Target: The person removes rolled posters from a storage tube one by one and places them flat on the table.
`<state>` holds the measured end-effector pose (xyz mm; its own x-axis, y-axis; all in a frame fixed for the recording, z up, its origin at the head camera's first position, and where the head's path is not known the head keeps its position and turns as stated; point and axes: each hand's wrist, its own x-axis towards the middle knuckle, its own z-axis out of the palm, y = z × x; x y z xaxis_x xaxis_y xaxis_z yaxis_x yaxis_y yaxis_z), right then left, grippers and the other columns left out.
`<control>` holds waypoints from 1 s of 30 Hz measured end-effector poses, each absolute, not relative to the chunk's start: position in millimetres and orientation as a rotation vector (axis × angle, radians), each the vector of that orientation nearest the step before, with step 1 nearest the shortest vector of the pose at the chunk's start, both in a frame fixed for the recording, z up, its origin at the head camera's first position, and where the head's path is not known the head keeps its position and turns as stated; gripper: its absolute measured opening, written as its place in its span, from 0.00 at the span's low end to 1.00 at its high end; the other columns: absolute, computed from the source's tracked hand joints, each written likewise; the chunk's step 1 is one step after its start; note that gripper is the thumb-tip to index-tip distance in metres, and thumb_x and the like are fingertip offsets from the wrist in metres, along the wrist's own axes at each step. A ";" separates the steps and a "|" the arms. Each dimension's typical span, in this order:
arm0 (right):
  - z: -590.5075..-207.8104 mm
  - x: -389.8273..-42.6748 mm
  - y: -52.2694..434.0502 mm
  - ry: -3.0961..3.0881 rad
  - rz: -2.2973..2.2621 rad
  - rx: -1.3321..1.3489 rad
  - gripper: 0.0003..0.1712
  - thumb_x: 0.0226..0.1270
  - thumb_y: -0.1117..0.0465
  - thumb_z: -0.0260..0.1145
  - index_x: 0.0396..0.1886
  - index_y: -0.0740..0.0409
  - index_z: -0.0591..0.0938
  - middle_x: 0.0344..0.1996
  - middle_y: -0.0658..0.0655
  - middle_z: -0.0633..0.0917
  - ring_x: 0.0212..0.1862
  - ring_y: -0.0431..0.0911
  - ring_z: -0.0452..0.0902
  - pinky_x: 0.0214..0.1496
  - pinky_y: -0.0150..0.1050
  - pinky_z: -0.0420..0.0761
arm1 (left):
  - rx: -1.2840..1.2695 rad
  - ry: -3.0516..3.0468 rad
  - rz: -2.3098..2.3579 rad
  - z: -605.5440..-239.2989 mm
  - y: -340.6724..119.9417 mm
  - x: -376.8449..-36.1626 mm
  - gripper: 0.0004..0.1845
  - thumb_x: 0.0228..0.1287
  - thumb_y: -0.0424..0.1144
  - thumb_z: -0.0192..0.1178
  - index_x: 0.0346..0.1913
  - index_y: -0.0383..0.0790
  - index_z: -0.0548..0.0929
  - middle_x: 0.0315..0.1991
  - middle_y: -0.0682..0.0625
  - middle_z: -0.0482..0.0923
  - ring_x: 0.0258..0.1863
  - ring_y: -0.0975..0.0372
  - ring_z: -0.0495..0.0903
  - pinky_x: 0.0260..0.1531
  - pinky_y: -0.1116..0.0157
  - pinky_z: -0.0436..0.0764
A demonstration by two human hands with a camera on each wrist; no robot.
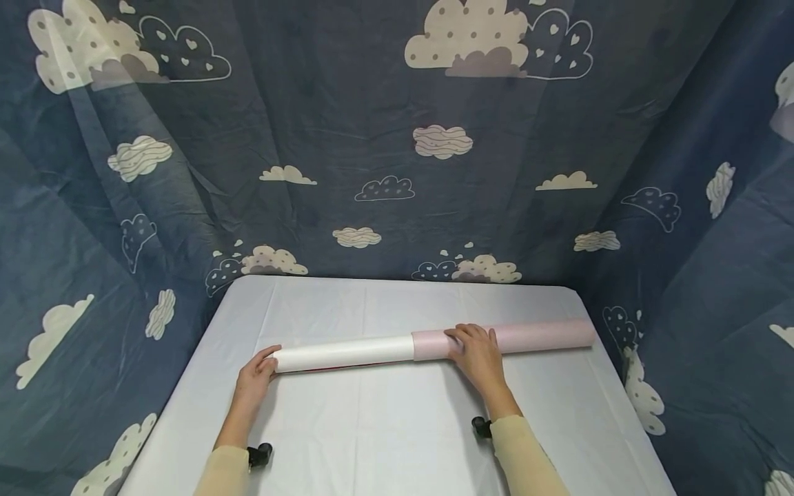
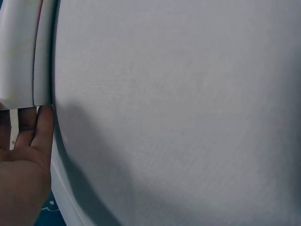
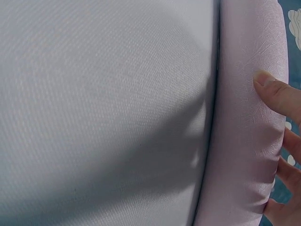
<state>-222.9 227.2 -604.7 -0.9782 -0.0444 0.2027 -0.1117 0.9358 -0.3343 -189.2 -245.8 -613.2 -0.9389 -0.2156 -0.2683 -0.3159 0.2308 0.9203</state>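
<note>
A long roll lies across the white-covered table (image 1: 397,427); its left part is a white roll (image 1: 344,352) and its right part a pink roll (image 1: 540,336). My left hand (image 1: 257,375) is at the white roll's left end, with straight fingers touching the end. The left wrist view shows that end of the white roll (image 2: 23,52) resting against the fingertips of my left hand (image 2: 28,141). My right hand (image 1: 474,351) lies over the pink roll just right of the join, fingers curled across its top. In the right wrist view the thumb and fingers of my right hand (image 3: 280,96) press the pink roll (image 3: 240,117).
A dark blue curtain (image 1: 384,138) printed with clouds hangs close behind the table and down both sides. The table's far edge (image 1: 403,281) runs just beyond the roll. Bare tablecloth (image 3: 103,94) lies between the roll and me.
</note>
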 end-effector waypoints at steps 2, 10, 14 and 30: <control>-605.5 -222.1 226.9 -2.894 0.520 0.119 0.29 0.60 0.55 0.83 0.61 0.43 0.87 0.66 0.56 0.85 0.74 0.57 0.74 0.82 0.72 0.58 | -0.514 2.406 1.822 -613.1 -246.8 -187.7 0.23 0.85 0.37 0.50 0.77 0.42 0.73 0.77 0.33 0.69 0.77 0.44 0.71 0.71 0.58 0.78; -605.0 -222.2 227.3 -2.910 0.511 0.134 0.29 0.60 0.54 0.83 0.62 0.43 0.87 0.67 0.56 0.84 0.74 0.57 0.74 0.82 0.72 0.58 | -0.531 2.430 1.819 -611.4 -253.7 -183.5 0.23 0.86 0.37 0.49 0.77 0.42 0.73 0.73 0.33 0.74 0.73 0.48 0.73 0.60 0.75 0.82; -604.9 -222.8 227.5 -2.911 0.510 0.126 0.29 0.60 0.55 0.83 0.62 0.42 0.87 0.67 0.56 0.84 0.74 0.57 0.74 0.82 0.72 0.58 | -0.539 2.430 1.812 -610.5 -257.7 -182.6 0.23 0.86 0.38 0.49 0.77 0.43 0.73 0.72 0.34 0.75 0.73 0.51 0.73 0.54 0.82 0.80; -604.5 -222.7 227.3 -2.901 0.502 0.122 0.29 0.59 0.55 0.83 0.62 0.43 0.87 0.66 0.56 0.85 0.74 0.57 0.74 0.81 0.73 0.59 | -0.553 2.463 1.782 -612.4 -281.5 -177.1 0.24 0.87 0.36 0.46 0.79 0.41 0.69 0.80 0.34 0.65 0.77 0.47 0.68 0.50 0.86 0.77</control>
